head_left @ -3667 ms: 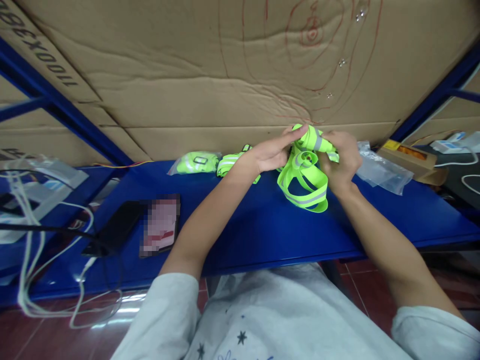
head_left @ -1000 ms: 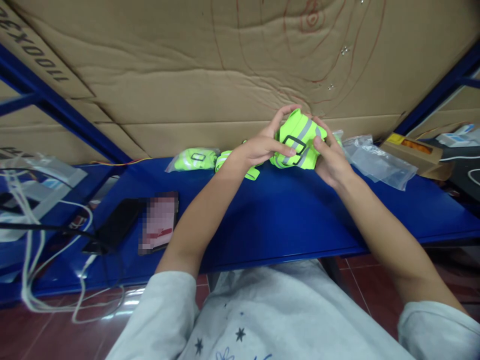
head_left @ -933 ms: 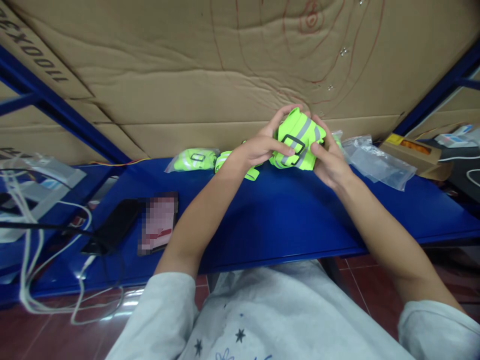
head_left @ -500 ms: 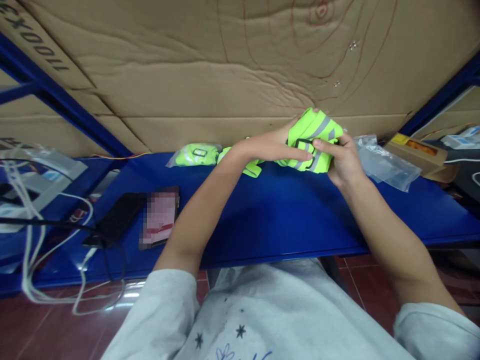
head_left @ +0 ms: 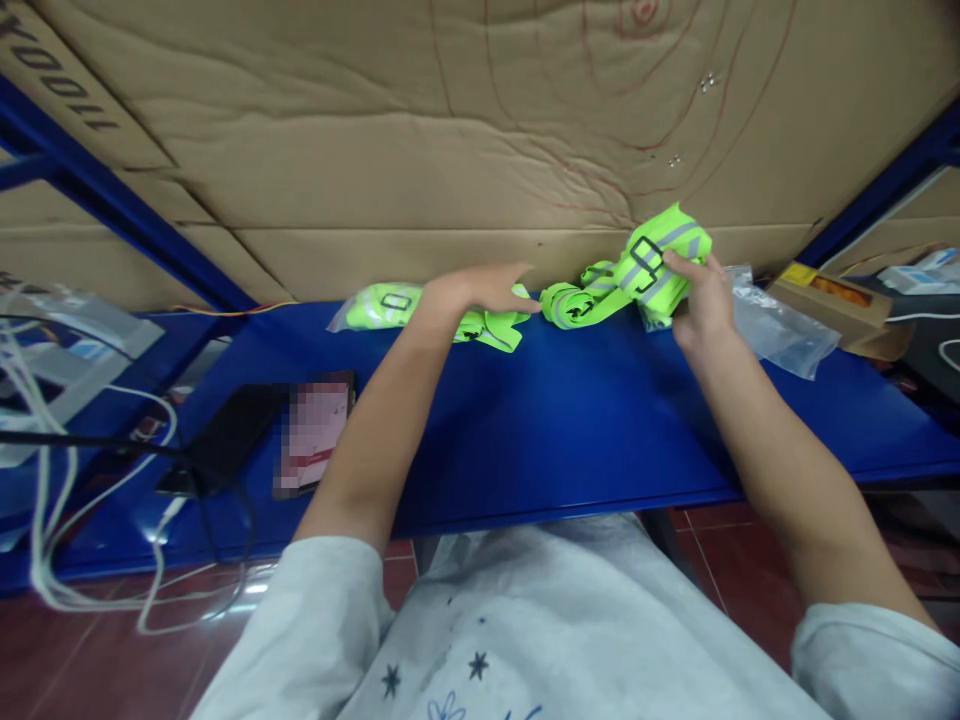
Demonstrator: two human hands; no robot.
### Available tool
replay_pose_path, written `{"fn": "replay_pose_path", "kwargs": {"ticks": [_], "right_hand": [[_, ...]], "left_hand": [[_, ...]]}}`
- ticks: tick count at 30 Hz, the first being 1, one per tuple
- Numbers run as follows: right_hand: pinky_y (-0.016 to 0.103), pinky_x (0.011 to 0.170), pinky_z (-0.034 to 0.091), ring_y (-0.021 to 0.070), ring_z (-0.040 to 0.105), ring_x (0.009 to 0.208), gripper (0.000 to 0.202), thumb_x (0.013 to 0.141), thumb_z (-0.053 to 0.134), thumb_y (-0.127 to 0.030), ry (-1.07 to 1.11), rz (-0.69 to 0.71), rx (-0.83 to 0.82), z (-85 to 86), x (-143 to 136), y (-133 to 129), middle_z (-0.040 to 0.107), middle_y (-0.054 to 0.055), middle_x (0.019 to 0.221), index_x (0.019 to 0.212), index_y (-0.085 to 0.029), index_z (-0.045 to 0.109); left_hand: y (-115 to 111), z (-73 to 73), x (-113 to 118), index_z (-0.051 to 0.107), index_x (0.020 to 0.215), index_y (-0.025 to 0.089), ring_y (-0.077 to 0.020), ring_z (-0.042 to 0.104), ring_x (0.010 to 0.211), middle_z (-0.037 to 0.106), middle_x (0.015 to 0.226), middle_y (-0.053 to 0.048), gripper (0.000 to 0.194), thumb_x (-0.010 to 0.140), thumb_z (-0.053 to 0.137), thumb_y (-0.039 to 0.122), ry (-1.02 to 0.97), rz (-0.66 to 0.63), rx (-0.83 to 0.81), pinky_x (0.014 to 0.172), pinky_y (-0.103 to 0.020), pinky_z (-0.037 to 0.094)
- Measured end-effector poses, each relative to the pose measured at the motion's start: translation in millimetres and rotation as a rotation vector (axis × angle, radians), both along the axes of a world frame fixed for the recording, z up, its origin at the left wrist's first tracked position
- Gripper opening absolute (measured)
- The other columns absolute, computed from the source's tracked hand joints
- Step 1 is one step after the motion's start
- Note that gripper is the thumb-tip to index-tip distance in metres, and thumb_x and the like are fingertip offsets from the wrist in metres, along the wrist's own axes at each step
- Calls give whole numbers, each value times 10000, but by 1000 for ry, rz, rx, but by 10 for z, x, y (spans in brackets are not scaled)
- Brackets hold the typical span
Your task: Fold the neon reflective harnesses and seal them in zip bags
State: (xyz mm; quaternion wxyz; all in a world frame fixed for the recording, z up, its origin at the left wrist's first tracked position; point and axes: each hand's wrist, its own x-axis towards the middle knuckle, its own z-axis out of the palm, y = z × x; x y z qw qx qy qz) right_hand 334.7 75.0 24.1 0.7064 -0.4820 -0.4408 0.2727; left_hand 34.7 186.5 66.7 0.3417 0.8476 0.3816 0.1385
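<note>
My right hand (head_left: 703, 298) grips a folded neon-yellow reflective strap (head_left: 679, 245) with grey stripes and a black buckle, thumb pressed on its face. From that bundle a length of strap runs left to a loose coil (head_left: 571, 305) resting on the blue shelf. My left hand (head_left: 491, 288) holds nothing; its fingers and thumb are apart, pointing toward the coil, somewhat blurred. Just beneath it lies another neon strap piece (head_left: 499, 332), partly covered by the hand. Left of the wrist is a clear bag with a folded neon strap (head_left: 379, 306) inside.
The blue shelf (head_left: 525, 430) is backed by cardboard (head_left: 375, 180). On its right are a clear plastic bag (head_left: 787, 325) and an opened cardboard box (head_left: 836, 305). A phone (head_left: 313, 435), a black device (head_left: 225, 440) and white cables (head_left: 45, 520) are on the left.
My left hand has let go of the strap bundle and moved left. The bundle has shifted slightly right in my right hand, and the coil beside it now shows.
</note>
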Motion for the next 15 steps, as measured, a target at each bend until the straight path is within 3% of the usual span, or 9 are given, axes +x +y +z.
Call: {"fn": "replay_pose_path", "kwargs": {"ticks": [2, 4, 8, 11, 15], "right_hand": [[612, 1102, 562, 312, 667, 1290, 526, 669, 871, -532, 55, 61, -30, 2, -131, -23, 713, -27, 1345, 1104, -335, 653], [569, 1080, 591, 298, 677, 1280, 533, 691, 849, -535, 59, 163, -53, 26, -308, -73, 712, -6, 1346, 1133, -312, 650], [546, 1116, 570, 299, 589, 1398, 579, 792, 720, -676, -61, 285, -42, 131, -580, -204, 686, 12, 1396, 1237, -315, 634], [569, 1164, 514, 298, 504, 1476, 651, 853, 571, -797, -211, 243, -15, 197, -657, -278, 625, 15, 1480, 1318, -342, 601], [517, 1200, 467, 258, 456, 1505, 656, 880, 459, -867, -295, 150, 10, 206, -721, -327, 593, -54, 1510, 1363, -433, 553]], "left_hand": [[-131, 1, 105, 488, 1528, 245, -361, 546, 1404, 598, 1491, -151, 1027, 628, 913, 499, -51, -92, -56, 1191, -468, 405], [-296, -22, 266, 392, 1584, 281, -336, 564, 1386, 589, 1503, -129, 1056, 681, 895, 498, -208, -191, -159, 1135, -455, 474], [-622, -98, 616, 612, 1364, 325, -295, 546, 1391, 644, 1435, -31, 629, 790, 850, 421, -642, -413, -328, 1169, -439, 474], [-814, -80, 777, 683, 1208, 306, -308, 590, 1335, 711, 1315, -27, 424, 818, 842, 357, -751, -409, -553, 1114, -471, 525], [-972, 42, 843, 699, 1117, 264, -281, 588, 1346, 739, 1254, -18, 341, 809, 845, 268, -953, -396, -562, 1188, -446, 485]]}}
